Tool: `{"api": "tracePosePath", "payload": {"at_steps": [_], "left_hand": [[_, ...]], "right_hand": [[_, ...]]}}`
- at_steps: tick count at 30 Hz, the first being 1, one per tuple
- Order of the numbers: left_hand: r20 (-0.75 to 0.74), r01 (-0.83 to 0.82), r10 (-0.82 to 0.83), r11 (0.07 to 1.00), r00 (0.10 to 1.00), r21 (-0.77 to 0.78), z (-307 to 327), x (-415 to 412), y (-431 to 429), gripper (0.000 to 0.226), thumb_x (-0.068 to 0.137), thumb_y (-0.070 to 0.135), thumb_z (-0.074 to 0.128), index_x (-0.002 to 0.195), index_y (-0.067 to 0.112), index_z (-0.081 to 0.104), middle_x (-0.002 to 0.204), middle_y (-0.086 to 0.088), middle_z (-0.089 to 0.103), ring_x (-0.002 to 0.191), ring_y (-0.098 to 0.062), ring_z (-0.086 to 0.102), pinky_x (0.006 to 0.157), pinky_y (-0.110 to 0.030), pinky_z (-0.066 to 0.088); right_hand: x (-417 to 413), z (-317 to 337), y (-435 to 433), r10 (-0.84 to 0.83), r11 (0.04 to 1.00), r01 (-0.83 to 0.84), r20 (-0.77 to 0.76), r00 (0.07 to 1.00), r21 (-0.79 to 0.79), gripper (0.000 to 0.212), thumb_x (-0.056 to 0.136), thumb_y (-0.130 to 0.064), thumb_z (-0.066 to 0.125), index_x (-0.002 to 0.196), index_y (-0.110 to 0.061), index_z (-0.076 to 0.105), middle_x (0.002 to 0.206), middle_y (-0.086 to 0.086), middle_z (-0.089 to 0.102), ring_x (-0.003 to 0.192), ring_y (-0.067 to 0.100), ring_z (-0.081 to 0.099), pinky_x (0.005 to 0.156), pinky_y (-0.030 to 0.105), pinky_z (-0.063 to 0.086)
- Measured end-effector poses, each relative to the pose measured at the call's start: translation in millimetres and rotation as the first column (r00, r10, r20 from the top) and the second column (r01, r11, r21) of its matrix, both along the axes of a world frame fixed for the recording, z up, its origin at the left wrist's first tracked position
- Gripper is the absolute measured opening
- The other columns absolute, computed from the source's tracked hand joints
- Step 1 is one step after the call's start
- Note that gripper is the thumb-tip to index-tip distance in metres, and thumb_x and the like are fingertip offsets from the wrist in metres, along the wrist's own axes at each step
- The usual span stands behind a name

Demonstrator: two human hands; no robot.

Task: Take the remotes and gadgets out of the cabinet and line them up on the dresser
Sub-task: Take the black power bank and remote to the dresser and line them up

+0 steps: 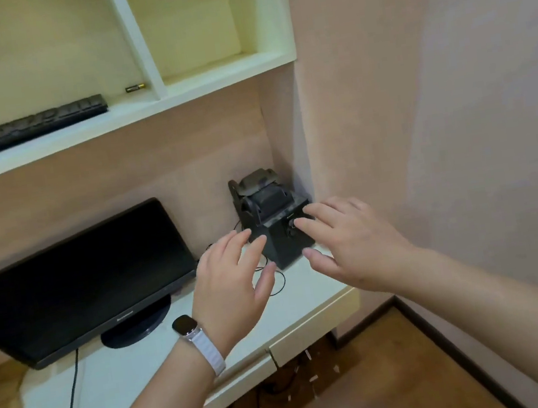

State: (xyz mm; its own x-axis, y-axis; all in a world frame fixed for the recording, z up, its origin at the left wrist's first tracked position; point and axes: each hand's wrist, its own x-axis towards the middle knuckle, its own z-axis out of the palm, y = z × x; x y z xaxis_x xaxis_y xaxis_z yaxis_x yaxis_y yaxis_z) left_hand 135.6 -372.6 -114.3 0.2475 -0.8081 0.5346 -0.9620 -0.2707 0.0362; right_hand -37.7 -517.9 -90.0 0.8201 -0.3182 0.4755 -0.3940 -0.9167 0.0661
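Note:
A black boxy gadget [270, 210] with a folded device on top stands in the back right corner of the white dresser top [138, 367]. My left hand [234, 284] hovers just to its left with fingers spread, holding nothing; a watch with a white strap is on that wrist. On the gadget's right, my right hand [345, 241] is spread open, its fingertips touching or nearly touching the front face by a small knob. A thin black cable [280, 280] loops on the surface beside the gadget.
A black monitor [74, 283] on a round base stands at the left, its cable trailing forward. On the shelf above lie a black keyboard [25, 129] and a small battery [135, 88]. A pink wall closes off the right side. Below are drawers and a wooden floor.

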Motion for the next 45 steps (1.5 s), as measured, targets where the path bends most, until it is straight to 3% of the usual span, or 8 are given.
{"api": "tracePosePath", "payload": {"at_steps": [7,14,17,28,33,39,42,45], "left_hand": [[0.134,-0.056,0.070,0.993,0.989,-0.107,38,21,-85,0.042,0.091,0.040,0.053,0.122,0.016,0.067,0.125,-0.007,0.064,0.122,-0.030,0.055,0.098,-0.042,0.040],[0.173,-0.143,0.181,0.968,0.968,-0.208,90,41,-129,0.041,0.090,0.038,0.056,0.122,0.015,0.066,0.125,-0.007,0.064,0.121,-0.030,0.055,0.099,-0.043,0.043],[0.154,-0.153,0.204,0.945,0.967,-0.290,129,50,-139,0.043,0.090,0.039,0.053,0.124,0.016,0.065,0.126,-0.006,0.063,0.122,-0.027,0.054,0.097,-0.044,0.045],[0.463,0.083,0.200,0.849,0.863,-0.521,305,108,-164,0.041,0.090,0.036,0.054,0.121,0.012,0.067,0.122,-0.009,0.065,0.113,-0.029,0.059,0.089,-0.042,0.046],[0.595,0.118,0.197,0.886,0.779,-0.448,379,136,-175,0.041,0.091,0.036,0.053,0.121,0.012,0.066,0.118,-0.009,0.066,0.105,-0.030,0.060,0.083,-0.039,0.049],[0.531,0.040,0.125,0.957,0.838,-0.289,447,163,-189,0.046,0.088,0.038,0.049,0.125,0.014,0.062,0.115,-0.008,0.066,0.102,-0.031,0.062,0.078,-0.040,0.053],[0.637,-0.115,0.135,0.991,0.759,-0.073,475,167,-197,0.045,0.090,0.045,0.043,0.127,0.023,0.058,0.107,-0.002,0.067,0.096,-0.028,0.063,0.075,-0.041,0.053],[0.721,-0.373,0.213,0.925,0.659,0.068,496,167,-205,0.039,0.096,0.044,0.040,0.129,0.028,0.054,0.112,0.000,0.065,0.099,-0.025,0.062,0.078,-0.038,0.053]], "right_hand": [[35,28,-101,0.142,0.989,-0.136,0.109,0.984,-0.058,0.044,0.087,-0.042,0.050,0.114,-0.012,0.066,0.110,0.008,0.066,0.102,0.031,0.061,0.083,0.037,0.037],[69,92,-165,0.280,0.956,-0.261,0.151,0.948,-0.134,0.049,0.088,-0.044,0.046,0.119,-0.012,0.066,0.118,0.010,0.066,0.109,0.032,0.060,0.092,0.035,0.033],[86,128,-183,0.296,0.948,-0.267,0.176,0.939,-0.171,0.051,0.089,-0.045,0.043,0.123,-0.013,0.064,0.123,0.009,0.065,0.113,0.030,0.059,0.095,0.038,0.040],[141,282,-197,0.369,0.899,-0.195,0.437,0.820,-0.393,0.050,0.088,-0.046,0.042,0.117,-0.011,0.066,0.117,0.011,0.066,0.105,0.033,0.061,0.083,0.040,0.049],[167,345,-196,0.355,0.915,-0.205,0.450,0.819,-0.349,0.052,0.091,-0.049,0.039,0.125,-0.014,0.059,0.125,0.007,0.059,0.113,0.030,0.053,0.090,0.040,0.041],[206,408,-201,0.297,0.952,-0.247,0.353,0.887,-0.180,0.047,0.097,-0.046,0.041,0.137,-0.023,0.047,0.139,0.002,0.048,0.126,0.022,0.042,0.098,0.041,0.041],[226,433,-209,0.273,0.962,-0.263,0.194,0.942,-0.076,0.049,0.096,-0.048,0.041,0.139,-0.025,0.045,0.140,0.002,0.048,0.128,0.022,0.042,0.100,0.043,0.041],[245,449,-217,0.241,0.970,-0.242,0.037,0.970,0.022,0.047,0.094,-0.047,0.039,0.135,-0.026,0.048,0.132,0.003,0.055,0.117,0.025,0.051,0.098,0.043,0.044]]}}
